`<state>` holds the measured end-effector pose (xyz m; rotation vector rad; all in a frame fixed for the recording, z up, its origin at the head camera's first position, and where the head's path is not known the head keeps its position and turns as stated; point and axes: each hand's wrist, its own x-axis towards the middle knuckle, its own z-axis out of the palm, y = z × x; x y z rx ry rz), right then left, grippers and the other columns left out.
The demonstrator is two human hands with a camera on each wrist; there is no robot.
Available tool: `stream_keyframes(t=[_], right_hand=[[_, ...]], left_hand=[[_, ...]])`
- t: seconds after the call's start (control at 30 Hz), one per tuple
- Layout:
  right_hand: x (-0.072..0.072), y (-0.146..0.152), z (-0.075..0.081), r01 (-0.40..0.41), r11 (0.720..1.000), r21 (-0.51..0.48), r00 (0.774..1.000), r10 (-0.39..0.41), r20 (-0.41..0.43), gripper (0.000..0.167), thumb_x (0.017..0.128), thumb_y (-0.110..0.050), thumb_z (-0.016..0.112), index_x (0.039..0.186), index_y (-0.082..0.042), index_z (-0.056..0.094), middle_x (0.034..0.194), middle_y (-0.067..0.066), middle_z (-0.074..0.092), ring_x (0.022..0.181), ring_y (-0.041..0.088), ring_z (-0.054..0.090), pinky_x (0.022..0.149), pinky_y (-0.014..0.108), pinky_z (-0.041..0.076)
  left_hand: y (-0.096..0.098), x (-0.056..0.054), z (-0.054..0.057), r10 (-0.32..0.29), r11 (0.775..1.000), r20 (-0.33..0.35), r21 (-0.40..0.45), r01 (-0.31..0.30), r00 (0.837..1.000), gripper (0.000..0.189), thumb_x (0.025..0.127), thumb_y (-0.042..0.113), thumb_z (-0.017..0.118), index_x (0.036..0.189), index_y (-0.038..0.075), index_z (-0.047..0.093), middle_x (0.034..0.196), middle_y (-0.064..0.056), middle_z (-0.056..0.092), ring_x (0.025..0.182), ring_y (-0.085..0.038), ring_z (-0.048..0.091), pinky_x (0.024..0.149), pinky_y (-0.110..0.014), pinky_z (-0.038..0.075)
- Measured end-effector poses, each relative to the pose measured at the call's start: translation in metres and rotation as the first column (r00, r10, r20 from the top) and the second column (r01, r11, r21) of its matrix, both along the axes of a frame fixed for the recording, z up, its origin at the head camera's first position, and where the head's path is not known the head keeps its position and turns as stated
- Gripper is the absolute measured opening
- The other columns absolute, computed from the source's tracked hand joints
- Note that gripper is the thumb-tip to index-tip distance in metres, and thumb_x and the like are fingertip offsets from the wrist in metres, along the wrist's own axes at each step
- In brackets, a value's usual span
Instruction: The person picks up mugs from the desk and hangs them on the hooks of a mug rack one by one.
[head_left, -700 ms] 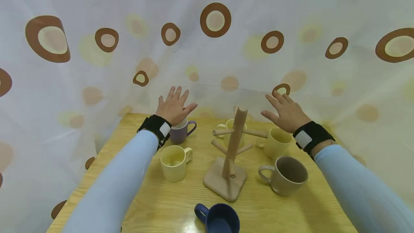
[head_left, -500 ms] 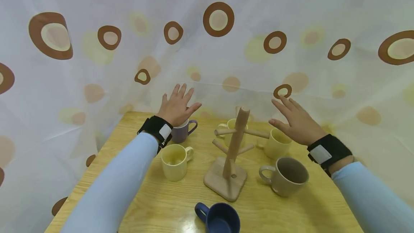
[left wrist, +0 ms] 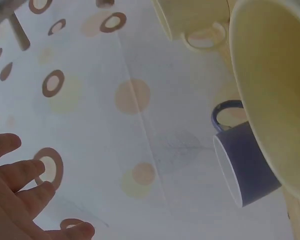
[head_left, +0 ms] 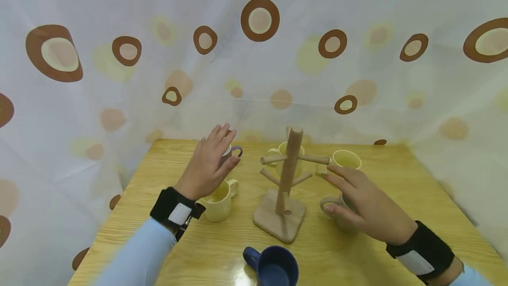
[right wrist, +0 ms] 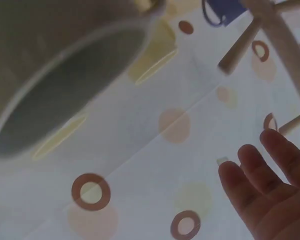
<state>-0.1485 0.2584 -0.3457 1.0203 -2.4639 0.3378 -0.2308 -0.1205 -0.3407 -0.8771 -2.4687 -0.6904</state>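
Far left, in a pale blue sleeve and black strap, the left hand is held above the counter, its grip wide: fingers straight, thumb apart from them. Just below it a yellow mug stands upright, handle to the right, partly covered by the hand. Beyond that is a purple cup, largely hidden behind the fingers in the head view; the left wrist view shows the hand apart from both. Near the middle, a blue mug stands at the front edge of the view, handle to the left. Behind it is a wooden mug rack with pegs and a square base, and behind the rack a second yellow mug. Further right stands a grey mug, handle to the left, with a third yellow mug beyond. The right hand is over the grey mug and partly covers it, its grip wide, fingers stretched toward the rack; the right wrist view shows a gap between fingers and mug.
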Motion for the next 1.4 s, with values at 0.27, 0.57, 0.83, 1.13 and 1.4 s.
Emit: stream_keyframes(t=[0.27, 0.57, 0.83, 1.13, 1.4], right_hand=[[0.038, -0.057, -0.028, -0.243, 0.970, -0.006, 0.968, 0.242, -0.071, 0.076, 0.080, -0.059, 0.073, 0.143, -0.022, 0.052, 0.141, 0.006, 0.051, 0.111, 0.016, 0.058, 0.082, 0.033, 0.051], [0.063, -0.091, -0.047, -0.093, 0.995, 0.040, 0.991, 0.096, -0.090, 0.067, 0.081, -0.068, 0.065, 0.135, -0.029, 0.058, 0.116, -0.001, 0.058, 0.077, 0.013, 0.053, 0.054, 0.023, 0.040], [0.067, -0.114, -0.074, -0.089, 0.968, 0.237, 0.965, 0.025, 0.263, 0.062, 0.089, -0.077, 0.037, 0.138, -0.040, 0.050, 0.102, -0.001, 0.051, 0.054, 0.001, 0.031, 0.041, 0.015, 0.024], [0.055, -0.075, -0.081, -0.185, 0.932, -0.312, 0.772, 0.334, 0.540, 0.057, 0.083, -0.047, 0.077, 0.130, -0.029, 0.051, 0.125, -0.004, 0.050, 0.103, 0.007, 0.054, 0.080, 0.026, 0.050], [0.053, -0.058, -0.073, 0.288, 0.711, -0.642, 0.543, 0.431, 0.721, 0.062, 0.079, -0.002, 0.072, 0.130, -0.012, 0.038, 0.138, 0.020, 0.033, 0.112, 0.031, 0.051, 0.079, 0.034, 0.055]], left_hand=[[-0.001, 0.050, -0.013, -0.112, 0.976, -0.071, 0.179, 0.123, 0.991, 0.050, 0.104, 0.041, 0.046, 0.141, 0.009, 0.054, 0.146, -0.010, 0.052, 0.137, -0.027, 0.045, 0.110, -0.051, 0.037], [0.010, 0.083, -0.037, -0.154, 0.936, -0.069, 0.310, 0.168, 0.986, 0.024, 0.095, 0.009, 0.064, 0.118, 0.014, 0.069, 0.112, -0.002, 0.072, 0.105, -0.016, 0.067, 0.089, -0.032, 0.054], [0.016, 0.091, -0.055, -0.167, 0.907, -0.021, 0.389, 0.161, 0.986, 0.025, 0.095, 0.004, 0.063, 0.116, 0.014, 0.070, 0.108, -0.002, 0.072, 0.099, -0.016, 0.068, 0.084, -0.030, 0.055], [0.021, 0.108, -0.072, -0.156, 0.861, 0.105, 0.503, 0.083, 0.982, 0.026, 0.094, 0.002, 0.062, 0.113, 0.017, 0.071, 0.107, 0.003, 0.073, 0.090, -0.009, 0.067, 0.076, -0.026, 0.055], [0.044, 0.105, -0.076, -0.352, 0.887, 0.295, 0.408, 0.216, 0.888, 0.046, 0.098, 0.018, 0.062, 0.143, 0.023, 0.051, 0.139, 0.002, 0.055, 0.120, -0.015, 0.056, 0.086, -0.034, 0.054]])
